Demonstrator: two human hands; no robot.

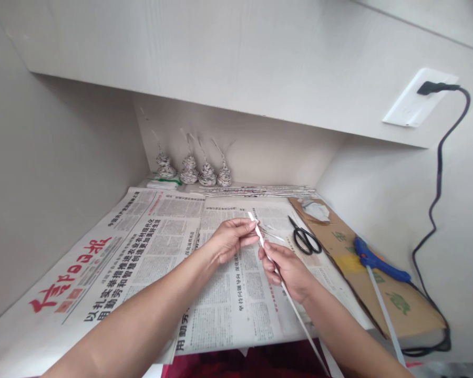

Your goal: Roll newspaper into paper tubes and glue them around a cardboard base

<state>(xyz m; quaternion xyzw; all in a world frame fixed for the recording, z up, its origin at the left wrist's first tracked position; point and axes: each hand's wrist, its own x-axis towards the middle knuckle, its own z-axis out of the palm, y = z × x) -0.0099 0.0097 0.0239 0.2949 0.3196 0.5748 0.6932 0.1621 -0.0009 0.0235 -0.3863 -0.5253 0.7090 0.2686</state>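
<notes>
A long, thin rolled paper stick (pixel 295 310) slants up from the front edge, its white tip above my fingers. My left hand (pixel 236 239) pinches it near the upper end between thumb and fingers. Just below, my right hand (pixel 286 265) is closed around the same stick. Behind my hands a few thin pale strips (pixel 274 232) lie on the newspaper (pixel 150 262); their kind is hard to make out. Black-handled scissors (pixel 305 239) rest to the right of my hands.
Several gourd-shaped woven paper pieces (pixel 207 174) stand at the back wall. Beside them lies a bundle of paper sticks (pixel 260 191). On the right, cardboard (pixel 398 310) carries a blue glue gun (pixel 382 265) and crumpled plastic (pixel 315 210). A black cord (pixel 437 194) hangs from the socket (pixel 412 107).
</notes>
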